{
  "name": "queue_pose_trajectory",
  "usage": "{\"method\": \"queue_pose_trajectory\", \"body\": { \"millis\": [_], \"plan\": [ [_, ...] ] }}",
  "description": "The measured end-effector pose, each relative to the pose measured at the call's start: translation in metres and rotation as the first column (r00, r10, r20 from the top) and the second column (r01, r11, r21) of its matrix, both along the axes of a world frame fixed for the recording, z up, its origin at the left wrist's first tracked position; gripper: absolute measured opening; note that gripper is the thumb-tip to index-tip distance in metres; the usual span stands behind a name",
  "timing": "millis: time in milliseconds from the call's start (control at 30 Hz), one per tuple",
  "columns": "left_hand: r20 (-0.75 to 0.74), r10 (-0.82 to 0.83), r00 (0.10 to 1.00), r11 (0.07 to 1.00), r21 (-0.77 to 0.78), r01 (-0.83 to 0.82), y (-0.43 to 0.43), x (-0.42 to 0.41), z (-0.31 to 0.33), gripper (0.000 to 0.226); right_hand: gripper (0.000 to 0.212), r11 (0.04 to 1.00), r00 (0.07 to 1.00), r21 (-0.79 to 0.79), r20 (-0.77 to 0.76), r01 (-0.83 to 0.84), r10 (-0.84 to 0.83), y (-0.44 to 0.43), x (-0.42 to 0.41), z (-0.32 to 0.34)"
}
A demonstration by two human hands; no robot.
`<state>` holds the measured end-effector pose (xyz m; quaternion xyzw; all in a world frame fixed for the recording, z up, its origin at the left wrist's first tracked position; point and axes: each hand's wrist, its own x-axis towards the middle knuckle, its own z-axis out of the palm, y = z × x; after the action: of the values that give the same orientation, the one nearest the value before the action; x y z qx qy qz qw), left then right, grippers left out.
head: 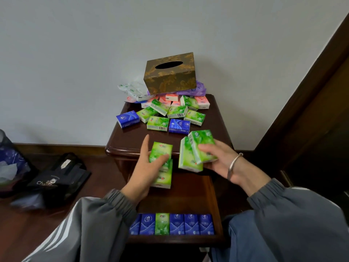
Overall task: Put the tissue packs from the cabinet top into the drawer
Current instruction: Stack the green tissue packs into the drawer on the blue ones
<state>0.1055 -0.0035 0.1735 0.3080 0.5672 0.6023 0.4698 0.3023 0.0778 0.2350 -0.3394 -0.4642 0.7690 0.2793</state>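
Observation:
Several green, blue and pink tissue packs (171, 114) lie scattered on the dark wooden cabinet top (130, 137). Below it the drawer (190, 193) stands pulled out, with a row of blue packs and one green pack (172, 224) upright along its front edge. My left hand (147, 167) holds green packs (161, 163) over the drawer, index finger pointing up. My right hand (217, 157) grips two green packs (196, 150) just in front of the cabinet's edge.
A gold-patterned tissue box (170, 72) sits on crumpled plastic wrappers (134, 89) at the back of the cabinet top, against the wall. A black bag (58, 178) and a bin (9, 159) stand on the floor to the left. A dark wooden door frame (306, 103) rises at right.

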Motion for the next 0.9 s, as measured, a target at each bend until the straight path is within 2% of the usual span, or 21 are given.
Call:
{"method": "queue_pose_trajectory", "body": {
  "millis": [67, 167, 267, 400, 500, 600, 700, 767, 900],
  "plan": [
    [-0.115, -0.054, 0.992, 0.997, 0.042, 0.059, -0.015, 0.008, 0.001, 0.067, 0.036, 1.000, 1.000, 0.008, 0.012, -0.025, 0.025, -0.018, -0.008, -0.006],
    [-0.223, -0.110, 0.969, 0.994, -0.005, 0.112, -0.033, 0.012, 0.002, 0.045, 0.032, 0.999, 0.998, 0.019, 0.050, 0.044, -0.045, -0.036, -0.021, -0.018],
    [-0.152, -0.162, 0.975, 0.987, -0.014, 0.161, -0.048, 0.015, 0.002, 0.029, 0.032, 0.992, 0.991, 0.005, 0.039, 0.126, -0.126, -0.049, -0.036, -0.031],
    [-0.073, -0.238, 0.968, 0.970, -0.065, 0.234, -0.062, 0.012, -0.003, 0.026, 0.033, 0.989, 0.986, 0.030, 0.072, 0.147, -0.148, -0.062, -0.055, -0.045],
    [0.003, -0.253, 0.967, 0.963, -0.099, 0.252, -0.071, 0.004, -0.012, 0.026, 0.037, 0.997, 0.991, 0.039, 0.115, 0.064, -0.068, -0.068, -0.061, -0.055],
    [0.038, -0.272, 0.961, 0.954, -0.122, 0.275, -0.077, -0.007, -0.020, 0.028, 0.035, 0.999, 0.994, -0.022, 0.100, -0.043, 0.045, -0.069, -0.062, -0.062],
    [0.015, -0.276, 0.961, 0.950, -0.151, 0.275, -0.080, -0.021, -0.028, 0.029, 0.031, 0.985, 0.988, -0.091, 0.036, -0.148, 0.152, -0.066, -0.064, -0.066],
    [-0.054, -0.268, 0.962, 0.953, -0.158, 0.257, -0.079, -0.029, -0.034, 0.026, 0.028, 0.977, 0.982, -0.115, 0.025, -0.182, 0.186, -0.065, -0.069, -0.071],
    [-0.168, -0.252, 0.953, 0.959, -0.173, 0.224, -0.079, -0.043, -0.051, 0.022, 0.031, 0.972, 0.989, -0.183, -0.029, -0.149, 0.146, -0.066, -0.081, -0.088]
  ]
}}
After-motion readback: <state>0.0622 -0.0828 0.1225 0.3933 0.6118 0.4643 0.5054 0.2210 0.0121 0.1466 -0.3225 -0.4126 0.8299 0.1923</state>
